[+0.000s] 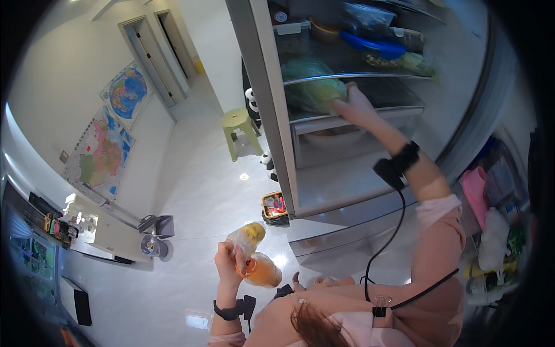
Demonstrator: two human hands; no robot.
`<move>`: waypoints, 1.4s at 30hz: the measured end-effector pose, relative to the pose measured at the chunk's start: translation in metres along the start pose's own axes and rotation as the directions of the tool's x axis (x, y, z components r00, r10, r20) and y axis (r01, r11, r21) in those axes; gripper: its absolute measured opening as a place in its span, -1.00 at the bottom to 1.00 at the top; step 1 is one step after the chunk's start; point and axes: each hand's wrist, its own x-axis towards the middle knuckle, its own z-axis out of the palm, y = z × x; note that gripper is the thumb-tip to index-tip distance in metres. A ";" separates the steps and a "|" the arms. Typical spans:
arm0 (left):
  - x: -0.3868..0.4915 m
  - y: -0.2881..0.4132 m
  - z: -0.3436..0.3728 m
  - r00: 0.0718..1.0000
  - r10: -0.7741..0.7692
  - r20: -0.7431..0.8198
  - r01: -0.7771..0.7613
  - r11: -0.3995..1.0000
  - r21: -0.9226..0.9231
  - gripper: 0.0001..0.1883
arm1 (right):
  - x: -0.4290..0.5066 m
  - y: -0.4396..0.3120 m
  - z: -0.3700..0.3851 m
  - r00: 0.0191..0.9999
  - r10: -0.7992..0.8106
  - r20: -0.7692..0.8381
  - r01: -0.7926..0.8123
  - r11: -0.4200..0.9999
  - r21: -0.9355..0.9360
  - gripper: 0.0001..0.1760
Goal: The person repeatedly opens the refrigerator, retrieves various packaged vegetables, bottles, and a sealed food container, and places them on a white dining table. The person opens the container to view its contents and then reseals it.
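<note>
My left hand (230, 260) is out over the floor, closed on a clear plastic bag (246, 237) with something yellow in it. From the same hand hangs a bottle with orange contents (264, 271), held by its orange loop handle. My right hand (357, 106) reaches into the open refrigerator (323, 186). Its fingers are closed on the edge of a green plastic bag (316, 93) on the shelf above the clear drawer (360, 147). What lies inside the green bag is pale green and blurred.
On the shelf above are a blue-lidded container (375, 45) and a brown bowl (323, 31). A green stool (237, 126) and a basket of small packets (274, 204) stand left of the refrigerator. Cables run from both wristbands. A pink pitcher-like item (475, 191) is at right.
</note>
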 end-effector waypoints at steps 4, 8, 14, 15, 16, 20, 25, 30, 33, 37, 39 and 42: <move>0.002 0.000 0.002 0.996 0.049 0.073 -0.042 0.995 -0.086 -0.83 | -0.067 -0.002 -0.029 1.000 0.001 -0.029 0.003 0.992 0.123 -0.14; -0.001 -0.004 0.008 0.979 0.102 0.179 -0.087 0.992 -0.092 -0.81 | -0.086 -0.022 -0.010 0.939 -0.306 -0.159 0.282 0.946 -0.159 -0.09; -0.012 -0.017 0.008 0.965 0.107 0.238 -0.076 0.988 -0.137 -0.78 | -0.116 -0.018 -0.015 0.997 -0.033 -0.064 0.041 0.992 0.121 -0.24; -0.017 -0.018 0.010 0.961 0.114 0.251 -0.070 0.982 -0.176 -0.78 | -0.139 -0.007 -0.022 0.997 0.053 0.049 -0.066 0.946 0.317 -0.32; -0.019 -0.019 0.012 0.956 0.125 0.267 -0.078 0.981 -0.178 -0.77 | -0.166 0.005 -0.023 0.977 0.181 0.114 -0.213 0.848 0.486 -0.37; -0.038 -0.010 0.027 0.901 0.222 0.374 -0.145 0.964 -0.222 -0.76 | -0.295 0.050 -0.033 0.945 0.151 0.289 -0.325 0.387 0.863 -0.44; -0.062 0.032 0.053 0.786 0.352 0.507 -0.206 0.924 -0.322 -0.75 | -0.462 0.080 -0.062 0.968 0.154 0.199 -0.178 -0.141 0.974 -0.35; -0.110 0.095 0.086 0.634 0.459 0.622 -0.206 0.876 -0.436 -0.77 | -0.616 0.075 -0.087 0.874 0.483 0.050 0.110 -0.298 0.948 -0.33; -0.154 0.142 0.107 0.546 0.534 0.645 -0.267 0.841 -0.471 -0.77 | -0.704 0.073 -0.104 0.786 0.617 -0.032 0.189 -0.191 0.963 -0.27; -0.234 0.221 0.143 0.499 0.539 0.678 -0.205 0.834 -0.512 -0.73 | -0.835 0.088 -0.143 0.853 0.516 -0.074 0.295 -0.360 0.885 -0.23; -0.265 0.259 0.160 0.473 0.581 0.663 -0.240 0.809 -0.537 -0.71 | -0.896 0.097 -0.160 0.810 0.583 -0.067 0.326 -0.352 0.878 -0.22; -0.314 0.307 0.178 0.439 0.623 0.647 -0.333 0.782 -0.527 -0.66 | -0.976 0.098 -0.171 0.771 0.626 -0.112 0.456 -0.421 0.784 -0.18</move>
